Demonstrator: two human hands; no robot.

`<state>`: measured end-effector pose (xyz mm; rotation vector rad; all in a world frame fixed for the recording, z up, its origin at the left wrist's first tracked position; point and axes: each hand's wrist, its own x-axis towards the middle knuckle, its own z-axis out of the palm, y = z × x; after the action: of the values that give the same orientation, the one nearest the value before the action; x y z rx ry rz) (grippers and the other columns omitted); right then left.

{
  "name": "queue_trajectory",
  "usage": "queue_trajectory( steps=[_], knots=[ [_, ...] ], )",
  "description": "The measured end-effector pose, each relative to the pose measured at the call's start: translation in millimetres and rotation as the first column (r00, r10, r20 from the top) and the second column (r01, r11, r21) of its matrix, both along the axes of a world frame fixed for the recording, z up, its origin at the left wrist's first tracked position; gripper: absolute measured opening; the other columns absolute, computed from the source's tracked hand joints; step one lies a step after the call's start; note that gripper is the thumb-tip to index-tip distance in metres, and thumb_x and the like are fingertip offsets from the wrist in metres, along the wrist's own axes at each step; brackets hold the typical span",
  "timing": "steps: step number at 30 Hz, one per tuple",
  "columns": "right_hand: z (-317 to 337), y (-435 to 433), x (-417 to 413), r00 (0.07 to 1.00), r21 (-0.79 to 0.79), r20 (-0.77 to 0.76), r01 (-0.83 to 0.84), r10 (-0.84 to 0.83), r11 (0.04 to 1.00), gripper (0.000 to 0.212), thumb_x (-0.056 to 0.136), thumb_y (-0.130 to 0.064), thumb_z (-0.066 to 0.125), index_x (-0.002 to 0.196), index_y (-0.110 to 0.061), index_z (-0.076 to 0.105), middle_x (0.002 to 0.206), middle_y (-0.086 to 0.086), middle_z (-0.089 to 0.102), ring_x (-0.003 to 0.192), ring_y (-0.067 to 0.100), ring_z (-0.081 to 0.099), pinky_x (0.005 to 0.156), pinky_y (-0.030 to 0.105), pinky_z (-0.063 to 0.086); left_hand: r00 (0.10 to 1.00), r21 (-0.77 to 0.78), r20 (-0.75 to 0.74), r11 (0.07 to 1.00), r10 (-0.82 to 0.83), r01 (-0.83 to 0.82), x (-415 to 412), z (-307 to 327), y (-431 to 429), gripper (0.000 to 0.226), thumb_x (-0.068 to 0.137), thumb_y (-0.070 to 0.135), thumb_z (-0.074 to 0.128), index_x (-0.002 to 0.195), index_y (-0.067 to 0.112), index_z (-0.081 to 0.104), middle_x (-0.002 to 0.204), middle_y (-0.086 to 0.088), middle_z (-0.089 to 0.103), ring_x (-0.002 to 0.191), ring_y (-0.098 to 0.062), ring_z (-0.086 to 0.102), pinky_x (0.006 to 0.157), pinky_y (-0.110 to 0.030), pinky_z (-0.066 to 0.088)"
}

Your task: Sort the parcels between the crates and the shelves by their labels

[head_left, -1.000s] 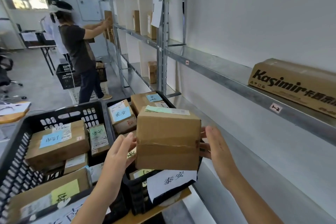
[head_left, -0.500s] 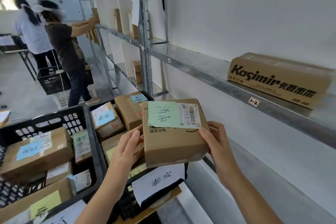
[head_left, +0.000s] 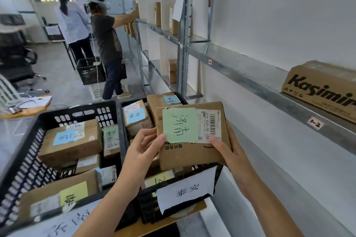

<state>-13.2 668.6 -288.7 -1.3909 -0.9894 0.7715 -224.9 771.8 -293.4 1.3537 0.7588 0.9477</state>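
Above the crate (head_left: 148,198), our left grip (head_left: 142,148) and right grip (head_left: 229,152) clamp the parcel (head_left: 185,157) while we read its green label (head_left: 180,125), which should next decide crate or shelf.

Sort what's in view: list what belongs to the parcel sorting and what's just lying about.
Job in hand: held parcel, gripped by left hand and right hand; left crate; right crate; metal shelf; Kasimir box.
Lying about: office chair; wooden table.

dark-shirted person (head_left: 107,44) | white-shirted person (head_left: 71,23) beside | office chair (head_left: 16,63) left
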Motion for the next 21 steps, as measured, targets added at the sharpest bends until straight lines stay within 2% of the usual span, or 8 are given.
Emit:
queue_trajectory(
  steps=[3, 7, 9, 10, 12, 14, 17, 21],
  knots=[
    [5, 25, -11, 0.996, -0.021, 0.04, -0.082, 0.082, 0.996, 0.064, 0.076, -0.071, 0.06, 0.132, -0.074, 0.03, 0.128, -0.041, 0.054, 0.116, -0.017, 0.052, 0.088, 0.007, 0.049, 0.997, -0.015, 0.019, 0.998, 0.069, -0.069, -19, 0, 15, 0.039, 0.078, 0.058, 0.073, 0.107, 0.033, 0.066, 0.116, 0.002, 0.073, 0.109, -0.016, 0.068, 0.093, -0.043, 0.055],
    [8, 68, -37, 0.981, -0.071, 0.049, -0.185, 0.189, 0.98, 0.066, 0.082, -0.069, 0.059, 0.139, -0.07, 0.024, 0.126, -0.044, 0.052, 0.111, -0.022, 0.05, 0.076, 0.002, 0.046, 0.981, -0.03, 0.009, 0.981, 0.193, -0.193, -51, 1, 43, 0.047, 0.067, 0.069, 0.072, 0.104, 0.04, 0.067, 0.111, 0.006, 0.074, 0.104, -0.013, 0.07, 0.084, -0.035, 0.058],
    [10, 93, -55, 0.971, -0.093, 0.028, -0.235, 0.239, 0.967, 0.066, 0.082, -0.069, 0.059, 0.137, -0.073, 0.022, 0.122, -0.047, 0.052, 0.11, -0.021, 0.052, 0.079, 0.005, 0.047, 0.965, -0.03, -0.013, 0.965, 0.262, -0.262, -72, 2, 60, 0.043, 0.07, 0.068, 0.069, 0.103, 0.041, 0.068, 0.109, 0.008, 0.075, 0.102, -0.013, 0.07, 0.084, -0.037, 0.056],
    [10, 106, -65, 0.966, -0.101, 0.021, -0.254, 0.258, 0.962, 0.067, 0.081, -0.07, 0.059, 0.137, -0.073, 0.022, 0.122, -0.047, 0.052, 0.111, -0.02, 0.052, 0.086, 0.009, 0.047, 0.956, -0.028, -0.022, 0.955, 0.294, -0.294, -84, 2, 68, 0.041, 0.072, 0.067, 0.07, 0.103, 0.041, 0.068, 0.108, 0.009, 0.075, 0.1, -0.012, 0.071, 0.083, -0.036, 0.056],
    [10, 134, -88, 0.957, -0.124, 0.021, -0.286, 0.29, 0.95, 0.07, 0.079, -0.071, 0.059, 0.138, -0.071, 0.022, 0.123, -0.046, 0.052, 0.116, -0.018, 0.049, 0.099, 0.017, 0.041, 0.932, -0.021, -0.031, 0.932, 0.361, -0.362, -109, 3, 85, 0.038, 0.075, 0.064, 0.071, 0.103, 0.038, 0.069, 0.103, 0.009, 0.076, 0.092, -0.01, 0.072, 0.072, -0.029, 0.058],
    [7, 161, -113, 0.939, -0.159, 0.006, -0.339, 0.345, 0.927, 0.068, 0.077, -0.072, 0.058, 0.136, -0.072, 0.025, 0.119, -0.05, 0.051, 0.111, -0.022, 0.05, 0.096, 0.017, 0.039, 0.899, -0.021, -0.043, 0.899, 0.436, -0.437, -136, 1, 99, 0.036, 0.078, 0.059, 0.066, 0.104, 0.035, 0.069, 0.097, 0.013, 0.076, 0.083, -0.006, 0.073, 0.061, -0.019, 0.056],
    [-1, 198, -154, 0.901, -0.218, -0.019, -0.427, 0.434, 0.878, 0.07, 0.079, -0.071, 0.058, 0.139, -0.07, 0.022, 0.115, -0.053, 0.05, 0.108, -0.023, 0.048, 0.092, 0.014, 0.036, 0.843, -0.014, -0.092, 0.846, 0.53, -0.534, -177, -6, 120, 0.025, 0.088, 0.054, 0.061, 0.104, 0.035, 0.068, 0.09, 0.021, 0.074, 0.074, 0.001, 0.07, 0.052, -0.011, 0.051],
    [-17, 245, -200, 0.866, -0.298, -0.058, -0.49, 0.497, 0.819, 0.068, 0.089, -0.061, 0.058, 0.145, -0.062, 0.019, 0.128, -0.038, 0.051, 0.118, -0.006, 0.052, 0.11, 0.035, 0.04, 0.772, 0.015, -0.191, 0.788, 0.607, -0.616, -224, -22, 147, 0.03, 0.089, 0.057, 0.058, 0.106, 0.033, 0.066, 0.089, 0.026, 0.071, 0.077, 0.008, 0.067, 0.052, -0.007, 0.048]
  ],
)
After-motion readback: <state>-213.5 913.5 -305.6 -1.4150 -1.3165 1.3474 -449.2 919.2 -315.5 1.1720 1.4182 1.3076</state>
